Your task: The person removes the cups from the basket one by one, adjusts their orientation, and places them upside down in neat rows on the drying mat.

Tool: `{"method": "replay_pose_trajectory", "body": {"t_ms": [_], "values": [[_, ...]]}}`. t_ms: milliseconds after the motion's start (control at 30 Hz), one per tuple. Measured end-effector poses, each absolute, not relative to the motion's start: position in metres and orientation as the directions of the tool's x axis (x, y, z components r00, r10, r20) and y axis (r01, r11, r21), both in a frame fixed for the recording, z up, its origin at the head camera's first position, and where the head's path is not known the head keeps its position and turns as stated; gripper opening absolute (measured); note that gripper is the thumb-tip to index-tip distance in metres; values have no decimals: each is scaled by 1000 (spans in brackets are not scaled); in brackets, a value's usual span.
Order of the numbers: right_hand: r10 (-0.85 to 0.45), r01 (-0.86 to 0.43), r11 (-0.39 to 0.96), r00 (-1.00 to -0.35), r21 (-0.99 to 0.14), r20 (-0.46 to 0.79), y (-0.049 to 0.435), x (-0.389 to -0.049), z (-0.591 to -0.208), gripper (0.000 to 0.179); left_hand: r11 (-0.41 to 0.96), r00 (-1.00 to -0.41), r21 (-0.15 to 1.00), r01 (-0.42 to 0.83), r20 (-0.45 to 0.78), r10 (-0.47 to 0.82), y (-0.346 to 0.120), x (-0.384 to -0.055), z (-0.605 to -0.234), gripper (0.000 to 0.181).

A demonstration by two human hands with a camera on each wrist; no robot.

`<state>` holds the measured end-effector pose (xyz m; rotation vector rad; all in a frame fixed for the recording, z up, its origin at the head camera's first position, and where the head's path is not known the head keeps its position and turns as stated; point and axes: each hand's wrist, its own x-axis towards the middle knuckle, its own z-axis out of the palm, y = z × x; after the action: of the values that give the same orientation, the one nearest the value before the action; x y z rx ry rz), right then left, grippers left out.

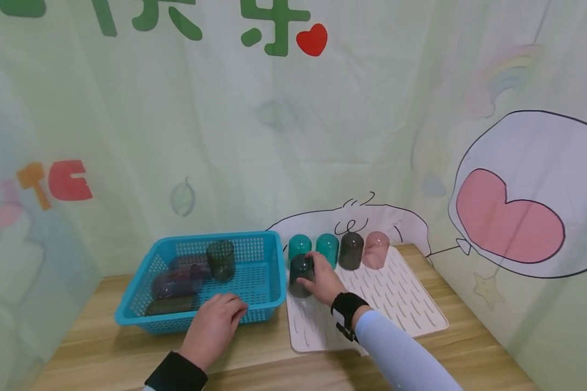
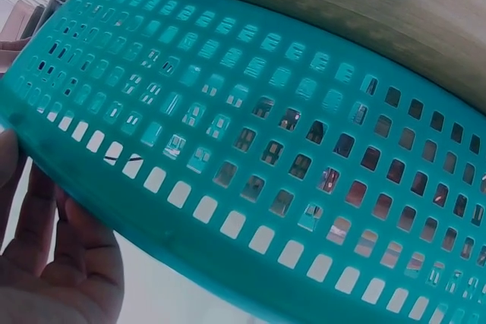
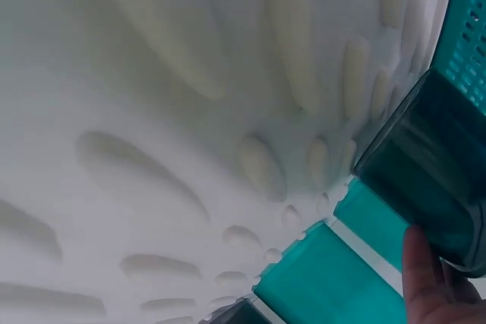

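Note:
On the white ridged mat [image 1: 381,304], my right hand [image 1: 325,279] grips a dark, see-through cup [image 1: 300,282] that stands upside down at the mat's left side. In the right wrist view its fingers [image 3: 420,267] lie against the cup's side. Behind it are two teal cups [image 1: 327,250], a dark grey cup [image 1: 351,251] and a pink cup [image 1: 376,251], in a row, bottoms up. At the front rim of the blue basket [image 1: 269,309] is my left hand [image 1: 215,326], its fingers loosely bent and holding no cup.
Inside the basket, a dark cup [image 1: 221,262] stands upright; purplish cups [image 1: 176,281] and a brownish cup [image 1: 170,306] lie on their sides. A wooden table [image 1: 264,364] carries the basket and mat. Behind hangs a printed cloth [image 1: 323,136].

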<state>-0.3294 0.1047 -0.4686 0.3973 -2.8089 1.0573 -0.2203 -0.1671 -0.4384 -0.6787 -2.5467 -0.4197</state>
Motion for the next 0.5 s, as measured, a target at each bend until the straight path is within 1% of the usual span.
{"method": "replay_pose_trajectory", "body": {"t_ms": [133, 233, 367, 500], "values": [[-222, -323, 727, -946, -606, 237, 106, -327, -471, 67, 832, -772, 170, 528, 505, 386, -167, -220, -437, 12], [-230, -330, 734, -943, -593, 240, 107, -325, -474, 68, 836, -775, 168, 523, 502, 384, -166, -219, -437, 12], [-230, -336, 743, -941, -579, 250, 109, -325, -476, 74, 834, -773, 169, 525, 505, 384, -165, -219, -438, 12], [-243, -347, 754, -936, -557, 254, 108, -324, -474, 81, 835, -783, 184, 518, 494, 377, -165, -219, -437, 13]]}}
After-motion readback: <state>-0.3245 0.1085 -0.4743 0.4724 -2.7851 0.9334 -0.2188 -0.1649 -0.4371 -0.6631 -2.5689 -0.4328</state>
